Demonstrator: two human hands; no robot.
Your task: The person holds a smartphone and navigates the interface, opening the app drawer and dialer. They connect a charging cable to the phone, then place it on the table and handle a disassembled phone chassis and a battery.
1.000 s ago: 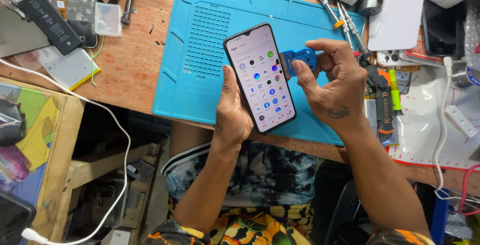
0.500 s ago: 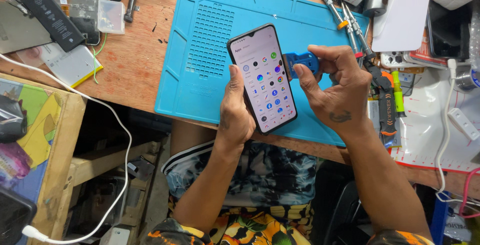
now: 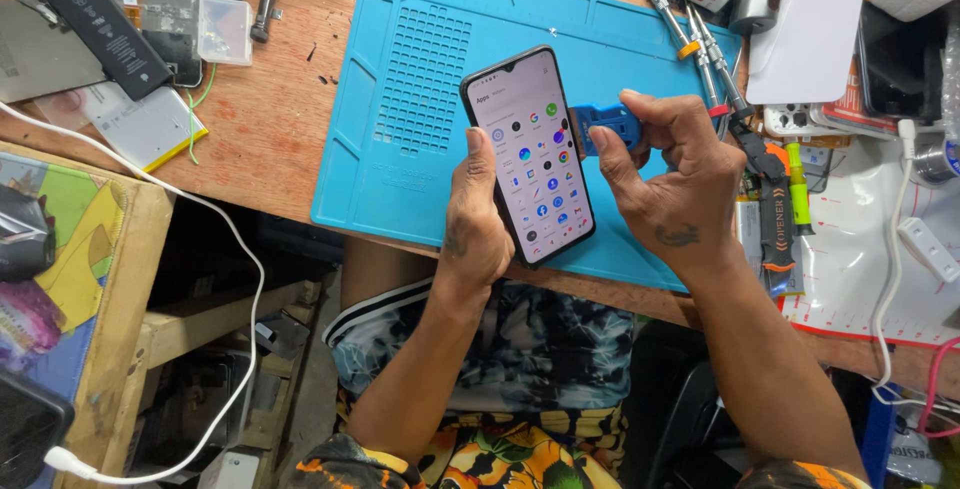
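Smartphone [image 3: 532, 156], screen lit, was clamped by its edges in left hand [image 3: 478, 217] above blue repair mat [image 3: 400, 99] on counter [image 3: 265, 134]. Right hand [image 3: 668, 181] pinched blue plastic opening tool [image 3: 606, 125] at phone's right edge. Phone looked light, stiff, w/ slick, fragile glass; best gripped by side frame.

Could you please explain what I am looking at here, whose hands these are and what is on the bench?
There is no machine here. The picture comes from a camera worn on a person's head, looking down at their own two bare hands above a wooden workbench.

The left hand holds a smartphone upright, its screen lit with rows of app icons. The right hand pinches a small blue plastic tool against the phone's right edge.

Beneath lies a blue work mat. To the left are a black phone battery and a small clear plastic box. To the right lie screwdrivers and a white cable.
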